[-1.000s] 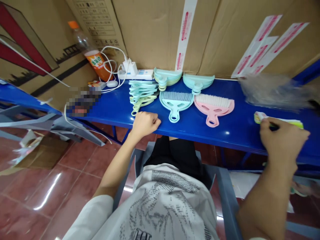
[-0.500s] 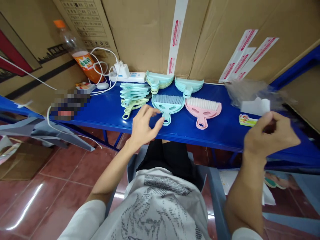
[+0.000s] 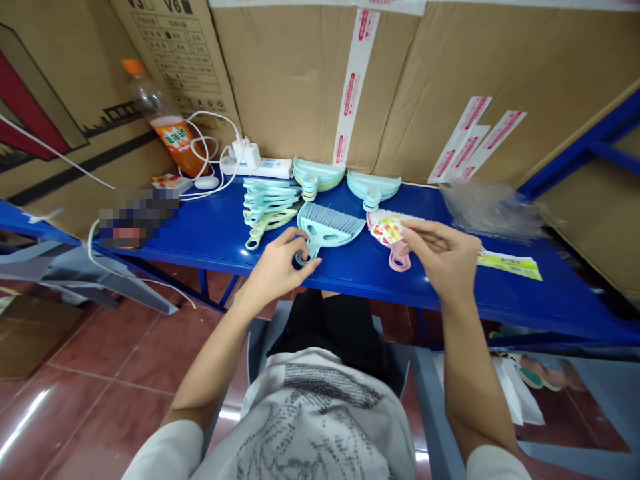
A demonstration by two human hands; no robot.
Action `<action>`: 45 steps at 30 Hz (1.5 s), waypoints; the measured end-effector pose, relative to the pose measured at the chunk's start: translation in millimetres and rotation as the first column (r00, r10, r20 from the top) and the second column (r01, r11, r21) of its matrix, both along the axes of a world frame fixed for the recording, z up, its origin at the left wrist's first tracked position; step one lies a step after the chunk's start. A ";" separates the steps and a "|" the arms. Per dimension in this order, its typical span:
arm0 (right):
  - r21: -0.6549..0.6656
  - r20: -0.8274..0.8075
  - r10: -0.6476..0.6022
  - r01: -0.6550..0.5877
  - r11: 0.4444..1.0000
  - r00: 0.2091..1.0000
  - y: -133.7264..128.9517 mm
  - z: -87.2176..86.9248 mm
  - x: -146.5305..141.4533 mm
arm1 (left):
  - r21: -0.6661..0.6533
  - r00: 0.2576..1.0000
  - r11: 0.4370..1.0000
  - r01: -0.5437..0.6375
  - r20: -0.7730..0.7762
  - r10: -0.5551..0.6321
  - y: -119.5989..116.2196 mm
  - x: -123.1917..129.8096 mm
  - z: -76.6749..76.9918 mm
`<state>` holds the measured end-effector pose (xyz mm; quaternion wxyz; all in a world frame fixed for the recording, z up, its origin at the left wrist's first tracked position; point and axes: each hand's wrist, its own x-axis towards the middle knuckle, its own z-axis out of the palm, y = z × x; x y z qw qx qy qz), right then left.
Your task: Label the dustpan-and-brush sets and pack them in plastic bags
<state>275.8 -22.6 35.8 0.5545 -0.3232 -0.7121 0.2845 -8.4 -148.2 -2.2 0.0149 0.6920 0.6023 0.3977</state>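
Note:
Before me on the blue table lies a mint-green dustpan (image 3: 336, 235) with a grey-blue bristled brush nested in it, tilted with its handle toward the left. My left hand (image 3: 283, 263) has its curled fingers and thumb around the end of that handle. In my right hand (image 3: 443, 250) a small printed label (image 3: 389, 229), yellow and red, is pinched between thumb and fingertips. The label is held over a pink dustpan and brush (image 3: 399, 255), covering part of it. More yellow-green printed labels (image 3: 515, 263) lie beside my right wrist, partly hidden by it.
Brush handles (image 3: 270, 200) are piled on the left, with stacked dustpans (image 3: 320, 175) and more dustpans (image 3: 374, 187) behind. A power strip (image 3: 275, 168) with white cables and an orange drink bottle (image 3: 175, 137) stand at back left. Clear plastic bags (image 3: 490, 203) lie on the right.
My right hand has moved left from the label pile, bringing a label over the pink set. My left hand has reached the mint dustpan's handle, and the dustpan has turned slightly.

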 end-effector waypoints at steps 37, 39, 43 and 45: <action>0.170 0.897 0.033 -0.412 0.895 0.441 28.9 -13.6 -55.6 | 0.117 0.992 0.988 0.101 -0.088 -0.091 30.3 -39.8 -22.1; 0.133 0.921 0.071 -0.480 0.867 0.383 26.8 -13.6 -56.7 | 0.120 0.992 0.987 0.104 -0.085 -0.095 30.9 -40.5 -23.3; 0.087 0.931 0.108 -0.499 0.862 0.348 22.1 -10.4 -58.9 | 0.122 0.991 0.986 0.110 -0.089 -0.099 32.1 -41.6 -25.3; 0.063 0.935 0.121 -0.492 0.868 0.333 20.9 -9.4 -60.1 | 0.125 0.990 0.985 0.116 -0.088 -0.106 32.5 -42.1 -25.6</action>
